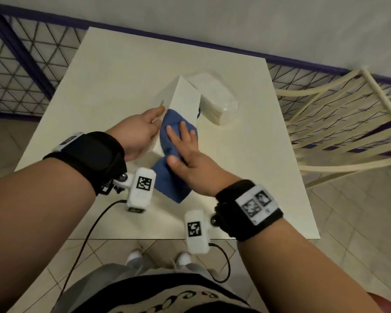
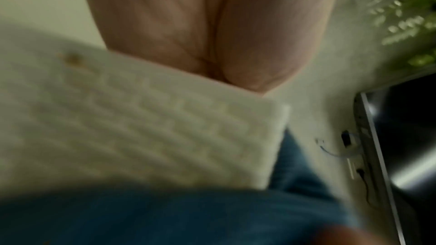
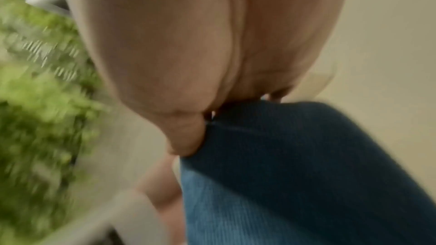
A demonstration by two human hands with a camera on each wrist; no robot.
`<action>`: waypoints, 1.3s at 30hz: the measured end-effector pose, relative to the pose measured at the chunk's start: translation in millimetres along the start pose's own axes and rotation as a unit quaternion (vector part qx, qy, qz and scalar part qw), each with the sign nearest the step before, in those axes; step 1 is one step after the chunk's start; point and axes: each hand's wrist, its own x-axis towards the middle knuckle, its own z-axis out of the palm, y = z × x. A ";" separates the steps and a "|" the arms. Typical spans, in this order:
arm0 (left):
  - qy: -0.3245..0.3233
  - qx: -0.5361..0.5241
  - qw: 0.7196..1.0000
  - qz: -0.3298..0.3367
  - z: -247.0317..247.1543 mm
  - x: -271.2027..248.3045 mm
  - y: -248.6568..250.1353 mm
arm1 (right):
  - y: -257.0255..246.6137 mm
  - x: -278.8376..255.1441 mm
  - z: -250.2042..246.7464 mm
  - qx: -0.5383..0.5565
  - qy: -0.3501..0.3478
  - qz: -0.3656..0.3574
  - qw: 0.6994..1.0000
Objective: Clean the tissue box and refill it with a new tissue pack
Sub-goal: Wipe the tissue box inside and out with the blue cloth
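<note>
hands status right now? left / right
Left hand: open, fingers straight, steadying the side of the tissue box.
Right hand: open, fingers flat, pressing the blue cloth against the box.

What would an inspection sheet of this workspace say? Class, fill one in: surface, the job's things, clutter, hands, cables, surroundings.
Surface: white table, square, pale top.
Job's things: white tissue box tipped up on the table; blue cloth laid over its near part; wrapped tissue pack lying just right of it.
Clutter: nothing seen.
Hands: left hand steadies the box's left side, fingers hidden; right hand presses the cloth with straight fingers.
Cables: black cable hangs from each wrist camera.
Surroundings: cream chair on the right; wire fence; tiled floor.
</note>
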 end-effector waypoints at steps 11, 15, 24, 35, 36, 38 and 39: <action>-0.043 -0.024 0.999 0.023 23.0 -33.2 5.8 | 9.0 64.4 -45.9 -0.097 0.156 0.112 0.976; 0.010 -0.040 0.998 0.037 9.0 -24.4 9.4 | -5.3 29.0 18.8 -0.076 0.110 -0.012 0.991; -0.037 -0.004 0.998 0.055 19.7 -45.9 6.3 | 9.7 47.0 -33.6 -0.070 0.162 0.002 0.984; 0.015 -0.100 0.993 0.053 13.9 -45.4 18.3 | -10.8 -6.5 31.5 -0.095 0.061 -0.057 0.992; 0.007 -0.075 0.995 0.070 12.3 -47.3 17.9 | -8.0 -4.0 26.2 -0.089 0.066 -0.057 0.992; -0.019 0.001 0.993 0.112 9.6 -49.5 17.8 | -3.1 8.6 8.3 -0.081 0.117 -0.063 0.988; -0.031 0.042 0.991 0.124 8.5 -50.4 19.0 | -1.6 17.4 -2.6 -0.077 0.156 -0.062 0.983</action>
